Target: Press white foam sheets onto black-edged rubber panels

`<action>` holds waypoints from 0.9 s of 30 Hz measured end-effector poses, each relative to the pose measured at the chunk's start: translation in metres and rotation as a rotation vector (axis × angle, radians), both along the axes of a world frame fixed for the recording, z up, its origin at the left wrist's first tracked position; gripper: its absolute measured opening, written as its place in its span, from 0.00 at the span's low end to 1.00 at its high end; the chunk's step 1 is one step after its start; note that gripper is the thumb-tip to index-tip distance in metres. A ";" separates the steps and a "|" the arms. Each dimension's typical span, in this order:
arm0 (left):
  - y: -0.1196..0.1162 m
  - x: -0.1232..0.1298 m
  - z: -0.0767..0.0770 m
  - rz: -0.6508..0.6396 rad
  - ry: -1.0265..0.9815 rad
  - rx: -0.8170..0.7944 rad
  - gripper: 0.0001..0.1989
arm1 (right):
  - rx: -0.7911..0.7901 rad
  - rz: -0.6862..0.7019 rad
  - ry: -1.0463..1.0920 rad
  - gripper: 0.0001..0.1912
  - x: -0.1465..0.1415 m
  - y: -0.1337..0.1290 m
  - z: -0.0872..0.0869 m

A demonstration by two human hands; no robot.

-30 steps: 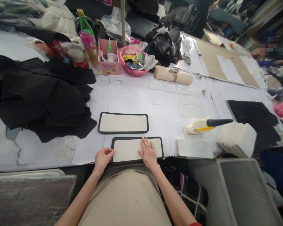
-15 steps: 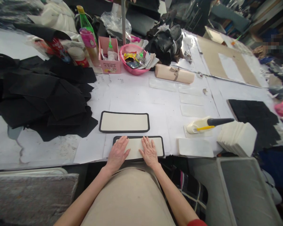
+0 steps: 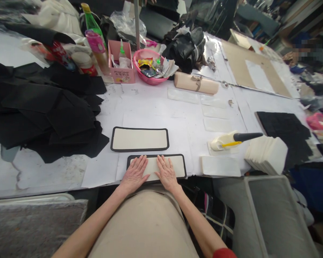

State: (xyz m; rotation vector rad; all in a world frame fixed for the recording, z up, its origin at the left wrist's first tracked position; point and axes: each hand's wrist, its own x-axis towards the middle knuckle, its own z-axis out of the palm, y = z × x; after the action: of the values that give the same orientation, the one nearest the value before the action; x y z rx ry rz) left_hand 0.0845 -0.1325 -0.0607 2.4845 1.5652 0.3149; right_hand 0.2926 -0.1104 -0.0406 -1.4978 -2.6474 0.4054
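A cream rectangular panel with a black border (image 3: pixel 179 165) lies at the table's front edge. Flat on its left part rests my left hand (image 3: pixel 136 172), fingers stretched out. My right hand (image 3: pixel 166 172) is spread on the same panel, right of the left one, and neither hand grips anything. Just behind lies a second black-bordered cream panel (image 3: pixel 140 139), untouched. To the right are a stack of cream strips (image 3: pixel 220 166) and a cream glue container (image 3: pixel 222 140) with a dark-handled tool and a yellow brush (image 3: pixel 231 144) on it.
Black sheets (image 3: pixel 48 111) are heaped on the left. Behind stand a pink box (image 3: pixel 121 75), a pink basin (image 3: pixel 150 77) and a green bottle (image 3: pixel 90 19). At right are a fanned stack of cream pieces (image 3: pixel 269 154), black pieces (image 3: pixel 285 132) and a grey bin (image 3: pixel 280 211) below.
My right hand has slid slightly left across the panel, closer to my left hand. Both hands stay flat on it. The whole view has shifted a little.
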 end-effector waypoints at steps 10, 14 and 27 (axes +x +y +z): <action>0.000 0.000 0.000 -0.005 0.021 0.005 0.36 | 0.026 0.075 0.018 0.32 -0.021 -0.002 -0.011; 0.000 0.000 -0.001 -0.007 0.027 0.012 0.37 | 0.028 0.089 0.021 0.33 -0.008 0.000 -0.005; 0.001 0.000 0.003 -0.003 0.059 -0.060 0.37 | 0.040 -0.068 -0.067 0.37 0.071 0.020 -0.020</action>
State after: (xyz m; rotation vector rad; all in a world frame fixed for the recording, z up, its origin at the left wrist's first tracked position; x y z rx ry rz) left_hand 0.0841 -0.1315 -0.0576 2.4715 1.5691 0.1929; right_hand 0.3631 -0.0906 -0.0608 -1.6114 -2.6292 0.3002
